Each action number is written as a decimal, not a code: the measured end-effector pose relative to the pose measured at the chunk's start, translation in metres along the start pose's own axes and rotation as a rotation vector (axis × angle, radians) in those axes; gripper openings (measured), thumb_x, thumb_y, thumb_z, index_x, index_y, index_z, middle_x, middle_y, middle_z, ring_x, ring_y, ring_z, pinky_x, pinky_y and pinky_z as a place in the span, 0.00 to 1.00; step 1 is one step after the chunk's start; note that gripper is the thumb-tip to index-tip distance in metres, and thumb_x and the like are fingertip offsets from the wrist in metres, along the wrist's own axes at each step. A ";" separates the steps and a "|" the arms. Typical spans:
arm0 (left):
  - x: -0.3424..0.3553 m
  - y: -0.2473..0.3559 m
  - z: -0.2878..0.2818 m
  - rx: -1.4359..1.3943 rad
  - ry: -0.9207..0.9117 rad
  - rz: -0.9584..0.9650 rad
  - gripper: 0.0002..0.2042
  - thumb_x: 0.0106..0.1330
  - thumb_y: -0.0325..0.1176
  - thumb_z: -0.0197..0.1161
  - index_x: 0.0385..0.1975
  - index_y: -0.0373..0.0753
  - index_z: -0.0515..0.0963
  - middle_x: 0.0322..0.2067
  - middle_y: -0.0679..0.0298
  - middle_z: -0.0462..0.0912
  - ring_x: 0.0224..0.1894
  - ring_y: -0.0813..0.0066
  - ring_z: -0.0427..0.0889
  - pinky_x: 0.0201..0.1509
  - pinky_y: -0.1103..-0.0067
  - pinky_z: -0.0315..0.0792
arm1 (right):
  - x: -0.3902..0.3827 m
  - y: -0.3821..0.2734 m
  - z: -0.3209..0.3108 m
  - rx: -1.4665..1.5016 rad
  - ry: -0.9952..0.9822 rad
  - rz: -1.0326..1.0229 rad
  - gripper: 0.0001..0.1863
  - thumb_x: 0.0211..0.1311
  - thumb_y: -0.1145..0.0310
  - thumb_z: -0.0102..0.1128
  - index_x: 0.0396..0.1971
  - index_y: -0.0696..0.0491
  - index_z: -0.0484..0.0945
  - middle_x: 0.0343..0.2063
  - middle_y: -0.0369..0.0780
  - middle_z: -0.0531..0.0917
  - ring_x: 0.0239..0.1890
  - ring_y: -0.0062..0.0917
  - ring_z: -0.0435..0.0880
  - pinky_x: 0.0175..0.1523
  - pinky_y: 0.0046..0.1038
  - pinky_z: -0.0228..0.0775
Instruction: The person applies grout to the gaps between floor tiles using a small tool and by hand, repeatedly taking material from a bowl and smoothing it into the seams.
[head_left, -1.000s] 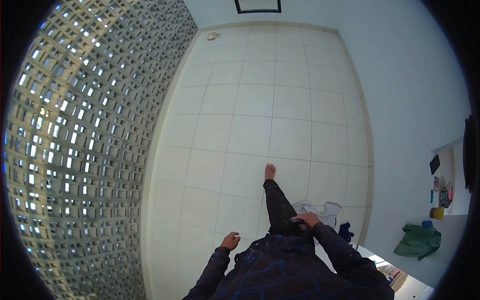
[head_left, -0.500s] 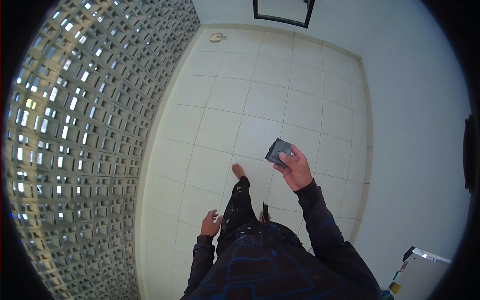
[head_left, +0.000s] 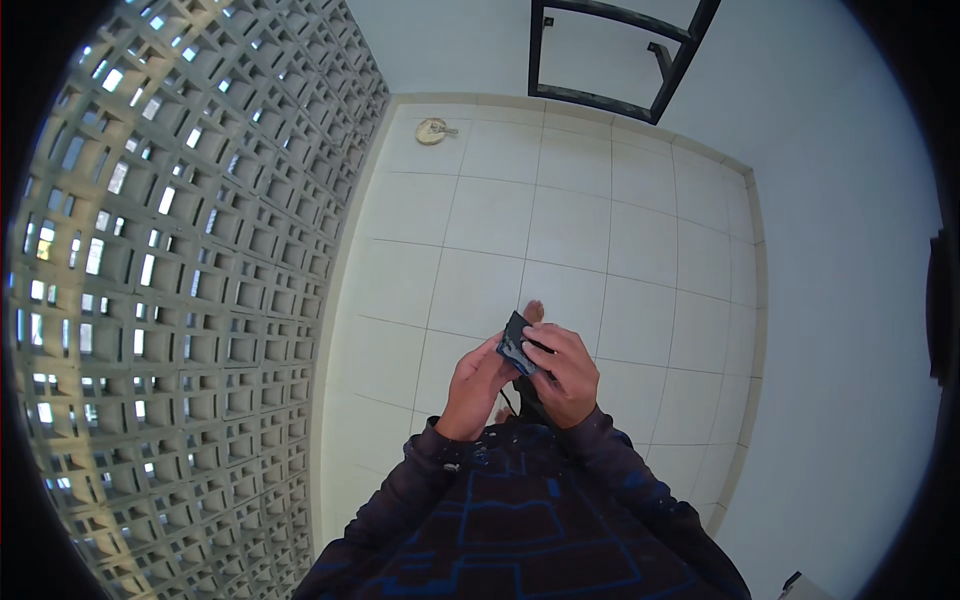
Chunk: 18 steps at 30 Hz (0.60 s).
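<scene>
A small dark grey, flat, folded piece [head_left: 516,345] is held between my two hands in front of my body. It has a worn, paler patch along its lower edge; whether it is folded sandpaper or a wallet I cannot tell. My right hand [head_left: 567,375] grips it from the right, fingers bent over its upper face. From the left, my left hand [head_left: 472,392] closes on its edge with thumb and fingers. Below the hands, a bare foot [head_left: 535,311] shows on the tiles, partly hidden.
Pale tiles [head_left: 485,285] cover the floor. On the left rises a wall of pierced concrete blocks [head_left: 220,270]. A black frame [head_left: 595,103] is at the far wall. At the far left corner lies a round pale dish [head_left: 431,131] with a brush-like thing on it. A plain wall [head_left: 840,300] bounds the right.
My left hand has come up from beside my leg and taken hold of the piece. My right hand has drawn it nearer my body. The view has moved forward, showing more of the black frame.
</scene>
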<state>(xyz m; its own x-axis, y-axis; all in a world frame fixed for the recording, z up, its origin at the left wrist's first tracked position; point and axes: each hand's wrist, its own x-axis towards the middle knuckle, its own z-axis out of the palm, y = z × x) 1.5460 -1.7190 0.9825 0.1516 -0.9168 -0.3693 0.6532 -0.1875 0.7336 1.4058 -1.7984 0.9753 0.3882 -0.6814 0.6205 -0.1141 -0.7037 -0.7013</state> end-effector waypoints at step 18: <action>0.532 0.316 -0.196 -0.013 0.463 0.244 0.18 0.71 0.29 0.65 0.57 0.29 0.74 0.42 0.61 0.83 0.36 0.84 0.81 0.41 0.84 0.79 | 0.482 0.339 0.336 0.904 -0.195 1.323 0.10 0.67 0.76 0.65 0.44 0.60 0.76 0.39 0.41 0.86 0.40 0.20 0.86 0.47 0.26 0.81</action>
<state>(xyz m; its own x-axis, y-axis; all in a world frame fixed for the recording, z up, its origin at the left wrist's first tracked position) 1.9781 -2.1967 0.9061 0.6110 -0.6806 -0.4043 0.5668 0.0196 0.8236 1.8615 -2.2973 0.9188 0.5731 -0.5995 -0.5586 0.0758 0.7175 -0.6924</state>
